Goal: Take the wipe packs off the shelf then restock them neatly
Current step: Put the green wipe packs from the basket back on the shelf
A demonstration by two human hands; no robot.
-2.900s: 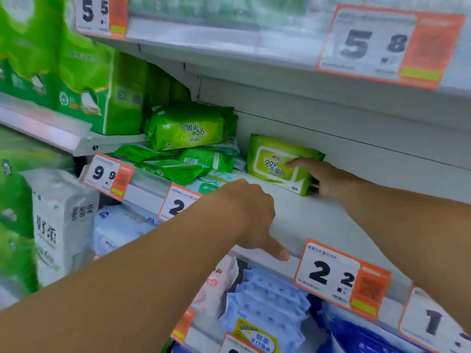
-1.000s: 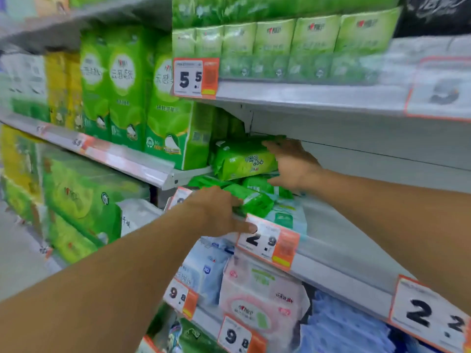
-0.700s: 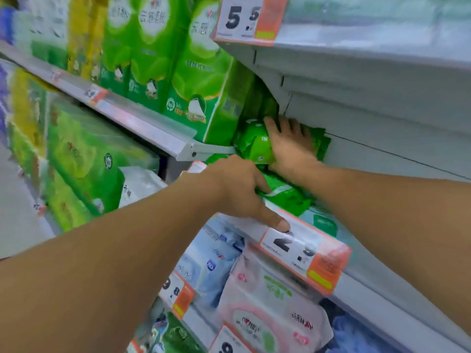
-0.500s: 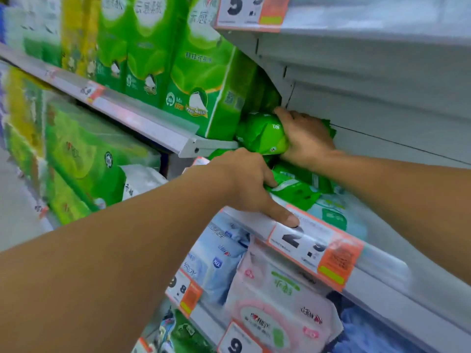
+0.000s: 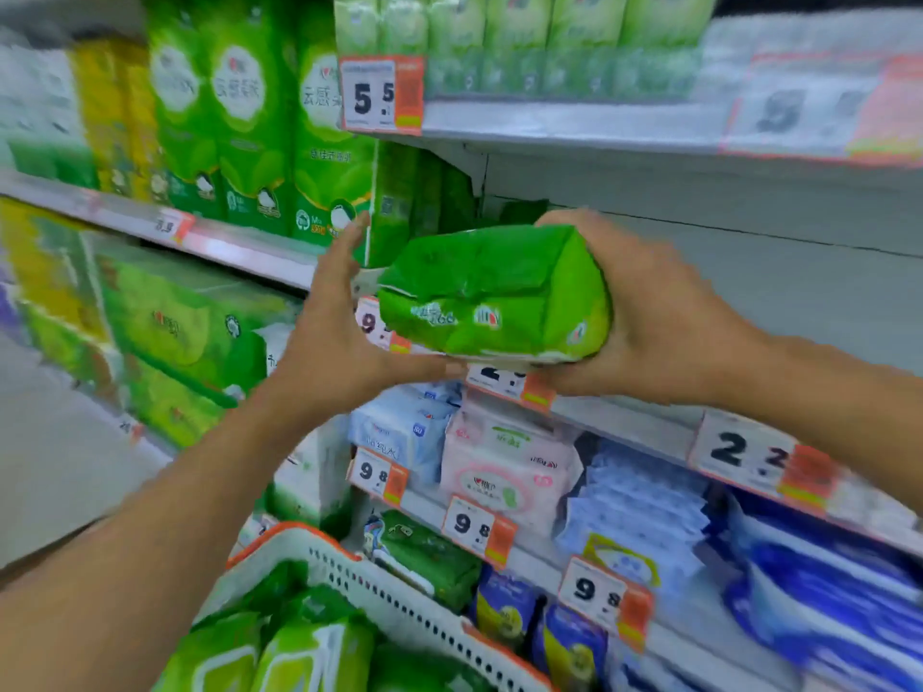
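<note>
Nearest: white perforated basket [image 5: 379, 586] with an orange rim, bottom left, green packs [image 5: 279, 651] already in it. Reads as the drop point for what I pull.

Above it, in front of the shelf edge: green wipe pack [image 5: 492, 292], clear of the shelf, held in the air between both hands. My right hand [image 5: 644, 312] has it, fingers curled round the right end and thumb over the top. My left hand [image 5: 339, 332] is at the left end, fingers straight and spread, palm towards the pack; I can't tell if it actually touches.

Behind: shelf [image 5: 624, 417] with price tags [image 5: 759, 462], bare where the pack came from. Tall green tissue packs [image 5: 329, 142] far left.

Step, as I read it: still unloading. Next move calls for lowering the pack into the basket, flat on the others, then back to the shelf for any remaining. Frame is blurred, so fine detail is unreliable.
</note>
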